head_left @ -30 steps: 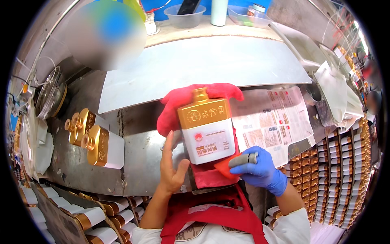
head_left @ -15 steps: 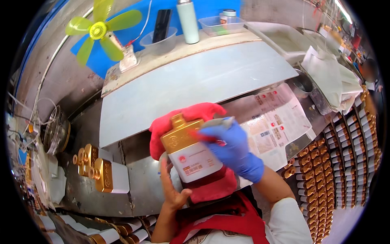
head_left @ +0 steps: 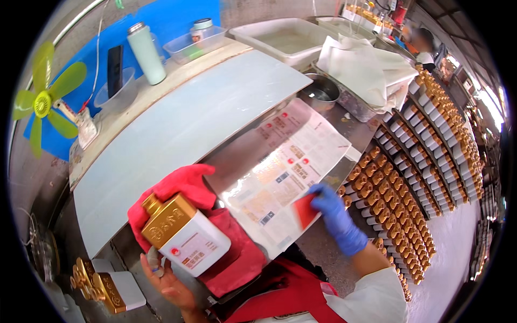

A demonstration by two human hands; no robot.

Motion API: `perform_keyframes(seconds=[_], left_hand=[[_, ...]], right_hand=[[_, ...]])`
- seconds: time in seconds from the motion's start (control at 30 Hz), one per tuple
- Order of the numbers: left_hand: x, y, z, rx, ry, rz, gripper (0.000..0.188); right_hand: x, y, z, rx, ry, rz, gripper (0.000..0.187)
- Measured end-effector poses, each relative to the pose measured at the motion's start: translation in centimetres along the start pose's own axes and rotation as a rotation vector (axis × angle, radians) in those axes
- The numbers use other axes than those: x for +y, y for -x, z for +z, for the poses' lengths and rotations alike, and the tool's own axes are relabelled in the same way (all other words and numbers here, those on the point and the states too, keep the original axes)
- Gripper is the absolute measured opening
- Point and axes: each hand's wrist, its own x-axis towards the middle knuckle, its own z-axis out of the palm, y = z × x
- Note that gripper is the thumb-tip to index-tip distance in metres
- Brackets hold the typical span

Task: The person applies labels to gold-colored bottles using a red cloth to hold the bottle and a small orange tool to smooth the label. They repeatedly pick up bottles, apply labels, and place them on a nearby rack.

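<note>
A flask-shaped bottle point(head_left: 188, 234) with a gold shoulder and neck and a white body lies tilted on a red cloth point(head_left: 231, 253). Red and gold printing shows on its white face. My bare left hand point(head_left: 171, 282) is beside the bottle's lower left edge, fingers apart; something greyish covers one fingertip. I cannot tell whether it touches the bottle. My right hand point(head_left: 336, 218), in a blue glove, grips a flat red scraper-like piece point(head_left: 305, 211). It is over the right edge of a printed transfer sheet point(head_left: 291, 177) and blurred by motion.
Several gold-and-white bottles point(head_left: 116, 290) lie at the lower left. Rows of similar bottles point(head_left: 393, 215) stand on the right. A pale board point(head_left: 188, 118) crosses the bench, with a metal pot point(head_left: 320, 91), a white tub point(head_left: 285, 40) and a green fan point(head_left: 43, 102) around it.
My right hand has left the bottle's face and moved right, over the sheet's edge, with the red piece. My left hand remains by the bottle. The view has turned right.
</note>
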Motion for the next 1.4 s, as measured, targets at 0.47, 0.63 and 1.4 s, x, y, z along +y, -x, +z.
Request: perform_keyframes(seconds=[0.47, 0.63, 1.4], left_hand=[[0.6, -1.0, 1.2, 0.088, -0.031, -0.043, 0.078], [-0.1, -0.9, 0.4, 0.061, -0.061, -0.115, 0.089], [0.1, -0.7, -0.6, 0.02, -0.125, -0.05, 0.095]], right_hand=[[1.9, -14.4, -20.1, 0.187, 0.673, 0.097, 0.033], [-0.2, -14.0, -18.4, 0.132, 0.662, 0.099, 0.034], [1.6, -15.8, -20.5, 0.23, 0.792, 0.223, 0.038]])
